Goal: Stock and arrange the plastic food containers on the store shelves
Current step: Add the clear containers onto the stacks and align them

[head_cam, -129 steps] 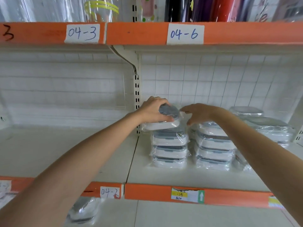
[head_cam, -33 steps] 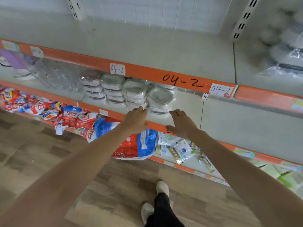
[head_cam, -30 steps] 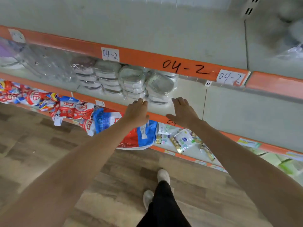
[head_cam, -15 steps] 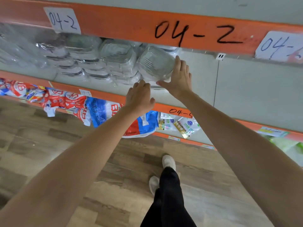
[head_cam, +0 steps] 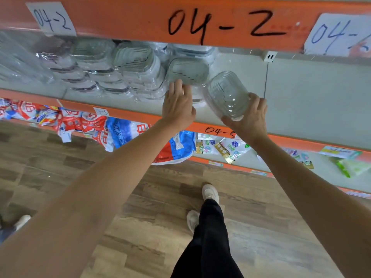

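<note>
Our right hand (head_cam: 250,115) grips a clear plastic food container (head_cam: 225,93) right of the frame's centre, thumb and fingers curled round its lower end; it is tilted, lifted off the shelf (head_cam: 313,101) and just beside the stacks. Our left hand (head_cam: 178,105) lies just left of it with straight fingers reaching onto the film-wrapped pile under the nearest lidded container (head_cam: 188,70), touching it without closing on anything.

We see the remaining wrapped stacks of containers (head_cam: 112,73) running in a row toward the upper left of the frame, all on that same shelf. Above them, across the top of the frame, runs the orange shelf edge (head_cam: 124,19) with "04-2" in black marker and paper labels (head_cam: 51,18) at the upper left and upper right.

Below our hands a lower shelf's orange edge carries "04-5". Red, white and blue bags (head_cam: 84,125) spill over the shelf beneath at the left middle, and small sachets (head_cam: 224,146) lie right of them.

At the bottom centre we see our black trousers (head_cam: 208,241) and white shoes (head_cam: 209,192) on the wood-pattern floor (head_cam: 60,161). Another shoe (head_cam: 22,220) shows at the lower left edge.
</note>
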`<control>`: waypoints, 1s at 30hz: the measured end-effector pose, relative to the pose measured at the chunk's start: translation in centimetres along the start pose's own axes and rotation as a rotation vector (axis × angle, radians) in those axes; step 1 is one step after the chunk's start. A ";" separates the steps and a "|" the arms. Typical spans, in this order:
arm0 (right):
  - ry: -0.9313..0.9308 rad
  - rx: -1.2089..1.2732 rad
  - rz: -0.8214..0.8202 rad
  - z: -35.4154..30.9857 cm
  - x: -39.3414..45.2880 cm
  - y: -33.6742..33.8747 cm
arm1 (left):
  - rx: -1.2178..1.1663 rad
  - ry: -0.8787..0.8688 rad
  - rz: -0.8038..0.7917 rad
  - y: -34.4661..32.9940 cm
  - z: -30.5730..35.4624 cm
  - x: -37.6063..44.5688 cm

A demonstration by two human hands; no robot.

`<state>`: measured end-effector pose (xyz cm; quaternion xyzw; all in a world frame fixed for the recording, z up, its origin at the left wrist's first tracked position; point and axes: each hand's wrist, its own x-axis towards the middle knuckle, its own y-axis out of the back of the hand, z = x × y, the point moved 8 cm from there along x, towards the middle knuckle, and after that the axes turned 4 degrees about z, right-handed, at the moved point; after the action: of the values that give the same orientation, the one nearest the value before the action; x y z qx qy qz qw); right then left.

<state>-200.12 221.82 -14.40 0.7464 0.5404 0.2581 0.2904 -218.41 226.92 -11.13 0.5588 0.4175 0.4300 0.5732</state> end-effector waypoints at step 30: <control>-0.050 -0.042 -0.034 8.2 -2.3 -1.3 | -0.042 -0.086 0.025 -3.1 0.4 7.8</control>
<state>-195.93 218.66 -21.24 0.7369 0.5400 0.2456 0.3240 -215.73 234.31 -14.16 0.5698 0.3765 0.4211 0.5969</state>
